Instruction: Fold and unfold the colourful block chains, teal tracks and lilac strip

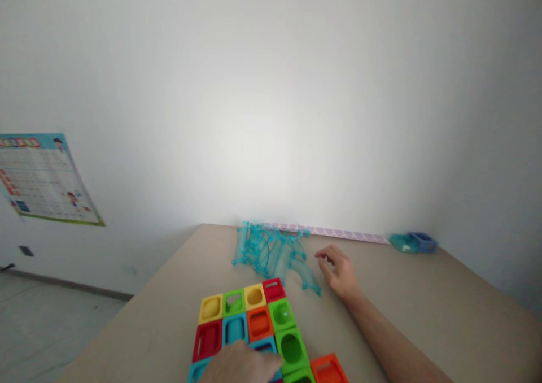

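Note:
My left hand (241, 365) lies on the near end of a flat grid of coloured square tiles (249, 321) at the bottom of the head view; its fingers are mostly cut off by the frame edge. My right hand (339, 270) reaches out over the table, fingers curled loosely with nothing seen in them, just right of a pile of clear teal curved track pieces (271, 250). One teal curved piece (309, 278) lies closest to that hand. A separate orange tile (328, 370) sits to the right of the grid.
The beige table (423, 304) stands against a white wall. A pale purple strip (330, 232) runs along its far edge, with a teal and blue piece (412, 242) at the far right. A poster (42, 179) hangs on the wall at left.

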Available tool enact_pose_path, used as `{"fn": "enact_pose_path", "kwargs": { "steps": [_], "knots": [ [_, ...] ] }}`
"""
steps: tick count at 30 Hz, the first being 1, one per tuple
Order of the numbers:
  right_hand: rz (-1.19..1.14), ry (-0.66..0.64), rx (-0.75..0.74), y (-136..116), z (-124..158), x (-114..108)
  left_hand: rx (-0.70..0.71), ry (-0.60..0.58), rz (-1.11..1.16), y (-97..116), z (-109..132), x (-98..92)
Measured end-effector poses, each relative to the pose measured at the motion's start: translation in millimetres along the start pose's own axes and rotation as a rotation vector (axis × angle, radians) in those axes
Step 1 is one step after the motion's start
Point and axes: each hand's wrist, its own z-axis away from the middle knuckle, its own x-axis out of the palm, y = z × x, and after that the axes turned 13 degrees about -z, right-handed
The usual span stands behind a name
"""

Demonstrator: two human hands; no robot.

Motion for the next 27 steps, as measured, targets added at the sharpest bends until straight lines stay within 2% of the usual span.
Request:
{"fn": "enact_pose_path", "kwargs": {
  "steps": [2, 4, 5, 6, 8, 11, 14, 16, 19, 21, 23, 27],
  "knots": [
    [-0.001, 0.014, -0.021, 0, 0, 0, -0.093, 0.146, 0.022, -1, -12, -12.7],
    [0.0, 0.031, -0.044, -1, 1, 0, -0.234, 0.358, -0.018, -10, -28, -21.6],
    [0.002, 0.039, -0.056, -2, 1, 0, -0.234, 0.437, -0.023, -17, -37, -22.8],
    [0.003, 0.046, -0.07, -3, 2, 0, -0.193, 0.462, -0.014, -24, -46, -21.9],
    [0.004, 0.051, -0.099, -7, 3, 2, -0.05, 0.414, 0.013, -35, -63, -15.5],
    [0.003, 0.031, -0.148, -15, 4, 6, 0.153, 0.325, -0.006, -39, -82, -5.1],
    [0.01, -0.017, -0.191, -27, 4, 9, 0.257, 0.326, 0.031, -39, -93, -2.7],
    [0.019, -0.063, -0.208, -35, 4, 9, 0.232, 0.391, 0.147, -43, -94, -4.0],
    [0.026, -0.146, -0.221, -50, 4, 11, 0.067, 0.58, 0.414, -59, -88, -5.8],
    [0.02, -0.205, -0.23, -61, 3, 15, 0.002, 0.664, 0.528, -72, -82, -5.3],
    [0.003, -0.256, -0.246, -71, 2, 21, -0.015, 0.639, 0.599, -84, -78, -2.6],
    [-0.015, -0.382, -0.275, -97, -6, 32, -0.002, 0.46, 0.746, -94, -85, 9.4]
  ]
}}
